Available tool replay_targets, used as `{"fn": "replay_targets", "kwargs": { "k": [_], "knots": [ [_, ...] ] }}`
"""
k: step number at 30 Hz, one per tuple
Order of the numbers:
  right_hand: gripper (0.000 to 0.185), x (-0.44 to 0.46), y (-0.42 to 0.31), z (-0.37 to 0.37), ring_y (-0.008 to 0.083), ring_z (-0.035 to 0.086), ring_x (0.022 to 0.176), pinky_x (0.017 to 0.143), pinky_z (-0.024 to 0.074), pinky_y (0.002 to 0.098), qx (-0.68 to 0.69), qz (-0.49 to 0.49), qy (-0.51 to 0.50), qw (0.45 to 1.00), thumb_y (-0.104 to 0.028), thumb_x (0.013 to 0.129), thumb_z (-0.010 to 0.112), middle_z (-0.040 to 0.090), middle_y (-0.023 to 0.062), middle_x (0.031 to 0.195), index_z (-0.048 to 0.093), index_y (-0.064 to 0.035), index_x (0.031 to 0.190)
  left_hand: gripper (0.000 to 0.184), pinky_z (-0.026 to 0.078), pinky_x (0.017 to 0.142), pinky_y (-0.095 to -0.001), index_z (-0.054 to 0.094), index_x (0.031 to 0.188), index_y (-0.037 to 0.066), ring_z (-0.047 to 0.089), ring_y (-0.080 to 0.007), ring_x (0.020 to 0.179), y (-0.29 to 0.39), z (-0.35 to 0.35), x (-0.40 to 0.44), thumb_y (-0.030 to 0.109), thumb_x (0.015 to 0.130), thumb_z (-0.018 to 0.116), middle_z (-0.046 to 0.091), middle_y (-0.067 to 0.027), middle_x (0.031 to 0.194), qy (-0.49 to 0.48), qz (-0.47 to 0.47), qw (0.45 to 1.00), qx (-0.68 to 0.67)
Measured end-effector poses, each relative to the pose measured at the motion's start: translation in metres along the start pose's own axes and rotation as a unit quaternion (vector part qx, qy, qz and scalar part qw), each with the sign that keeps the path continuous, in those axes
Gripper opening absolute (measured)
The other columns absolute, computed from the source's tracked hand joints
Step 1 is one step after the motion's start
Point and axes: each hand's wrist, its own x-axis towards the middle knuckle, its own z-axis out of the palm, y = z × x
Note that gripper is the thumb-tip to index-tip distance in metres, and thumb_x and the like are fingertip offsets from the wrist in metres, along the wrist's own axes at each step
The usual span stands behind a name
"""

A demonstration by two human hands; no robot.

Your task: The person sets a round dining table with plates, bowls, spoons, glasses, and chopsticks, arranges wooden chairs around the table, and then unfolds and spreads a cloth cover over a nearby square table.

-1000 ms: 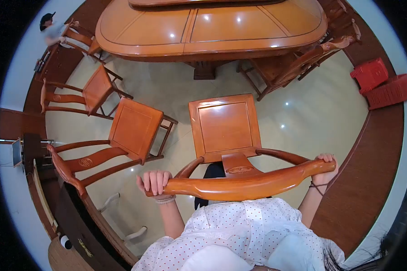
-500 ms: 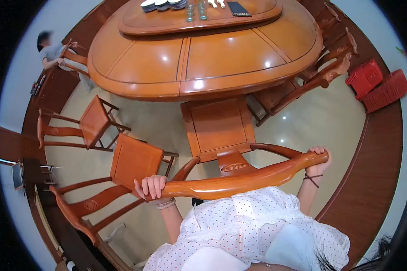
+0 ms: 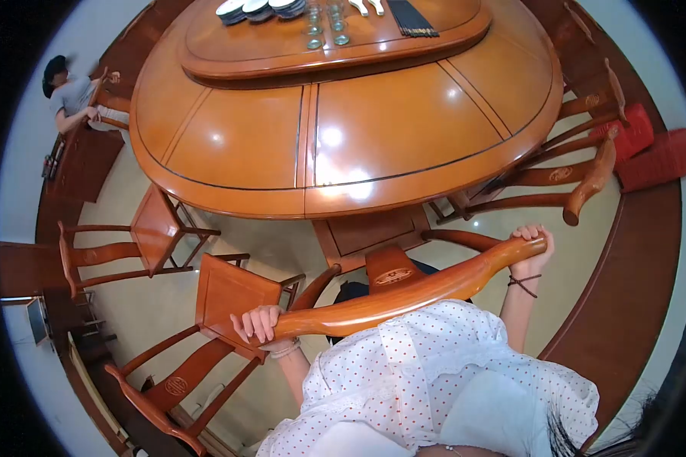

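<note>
Directly in front of me is a wooden chair (image 3: 396,305), its back towards me. My left hand (image 3: 257,323) wraps around the left end of the curved top rail, and my right hand (image 3: 531,245) grips the right end. The chair's seat (image 3: 370,234) reaches partly under the edge of the large oval wooden table (image 3: 244,152), which hides its front. A carved emblem shows on the backrest slat. The chair's legs are mostly out of sight.
Two more chairs, a nearer one (image 3: 240,301) and a farther one (image 3: 156,232), stand to the left. Several chairs line the right side, beside red baskets (image 3: 655,160). A person (image 3: 72,95) holds a chair at far left. Plates (image 3: 259,9), glasses and chopsticks (image 3: 411,19) rest on the raised centre.
The chair I hold has moved forward, so more of its seat is under the table. The table appears closer and larger. Both hands keep their hold on the rail.
</note>
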Motion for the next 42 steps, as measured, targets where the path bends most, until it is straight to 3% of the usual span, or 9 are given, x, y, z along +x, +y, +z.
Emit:
{"fn": "replay_targets", "kwargs": {
  "k": [12,18,21,23,26,28,33,37,42],
  "knots": [
    [0.015,0.020,0.004,0.056,0.0108,0.038,0.051,0.056,0.0375,0.0270,0.021,0.024,-0.071,0.997,-0.016,0.080,0.043,0.038,-0.0009,0.058,0.040,-0.0101,0.066,0.045,0.033,0.048,-0.0236,0.042,0.051,0.013,0.042,-0.0124,0.036,0.004,0.019,0.076,0.032,0.088,0.023,0.048,-0.0024,0.043,-0.013,-0.070,0.997,-0.032],
    [0.012,0.036,0.000,0.048,0.0129,0.042,0.057,0.063,0.0387,0.0279,0.050,0.023,-0.067,0.996,-0.012,0.078,0.041,0.039,0.0003,0.061,0.039,-0.0086,0.066,0.036,0.034,0.050,-0.0238,0.040,0.056,0.013,0.046,-0.0112,0.046,0.003,0.030,0.075,0.029,0.087,0.030,0.047,-0.0027,0.049,0.136,-0.048,0.988,0.059],
    [0.016,0.039,0.008,0.051,0.0174,0.046,0.062,0.064,0.0417,0.0298,-0.066,-0.068,0.010,0.995,-0.017,0.079,0.039,0.045,0.0050,0.066,0.045,-0.0060,0.070,0.022,0.044,0.065,-0.0277,0.052,0.071,0.006,0.052,-0.0150,0.057,0.001,0.042,0.052,0.022,0.084,0.044,0.051,-0.0055,0.060,0.409,0.104,0.834,0.354],
    [0.029,0.044,0.018,0.043,0.0225,0.052,0.072,0.071,0.0441,0.0324,-0.183,-0.188,0.147,0.954,-0.026,0.080,0.036,0.053,0.0115,0.077,0.052,-0.0024,0.079,0.019,0.045,0.062,-0.0278,0.053,0.076,0.003,0.055,-0.0151,0.061,0.031,0.053,0.022,0.018,0.084,0.045,0.055,-0.0059,0.064,0.369,0.008,0.815,0.446],
    [0.041,-0.036,0.082,0.111,0.0220,0.044,0.104,0.089,0.0351,0.0361,-0.208,-0.296,0.130,0.923,-0.028,0.080,0.037,0.046,0.0127,0.113,0.046,-0.0009,0.110,0.020,0.047,0.059,-0.0280,0.055,0.080,-0.001,0.058,-0.0163,0.063,0.082,0.066,-0.053,0.017,0.084,0.047,0.059,-0.0068,0.069,0.292,-0.115,0.716,0.623],
    [0.048,-0.073,0.104,0.097,0.0195,0.034,0.113,0.094,0.0261,0.0355,-0.312,-0.228,0.126,0.914,-0.031,0.081,0.034,0.042,0.0106,0.118,0.039,-0.0017,0.118,0.025,0.047,0.058,-0.0298,0.055,0.076,-0.002,0.059,-0.0202,0.063,0.123,0.065,-0.142,0.021,0.084,0.048,0.060,-0.0100,0.069,0.264,-0.153,0.574,0.759],
    [0.034,-0.176,0.201,0.041,0.0192,0.043,0.103,0.084,0.0371,0.0327,-0.415,-0.060,-0.060,0.906,-0.019,0.081,0.044,0.044,0.0088,0.111,0.041,-0.0033,0.111,0.026,0.045,0.060,-0.0367,0.061,0.074,0.003,0.057,-0.0324,0.067,0.231,0.069,-0.409,0.026,0.079,0.050,0.059,-0.0178,0.073,0.379,-0.417,0.191,0.804],
    [0.027,-0.312,0.256,0.042,0.0186,0.050,0.095,0.075,0.0412,0.0293,-0.402,0.177,-0.204,0.875,-0.019,0.082,0.046,0.049,0.0081,0.106,0.044,-0.0050,0.105,0.031,0.045,0.057,-0.0318,0.061,0.067,0.001,0.058,-0.0213,0.060,0.281,0.137,-0.560,0.029,0.077,0.054,0.060,-0.0116,0.062,0.556,-0.253,0.385,0.692],
    [0.022,-0.367,0.298,0.086,0.0150,0.055,0.085,0.069,0.0419,0.0263,-0.520,0.378,-0.441,0.626,-0.019,0.084,0.046,0.056,0.0085,0.097,0.047,-0.0064,0.102,0.033,0.044,0.058,-0.0312,0.061,0.069,-0.002,0.059,-0.0196,0.060,0.297,0.132,-0.574,0.030,0.077,0.055,0.061,-0.0117,0.063,0.613,-0.244,0.336,0.672]
  ]
}}
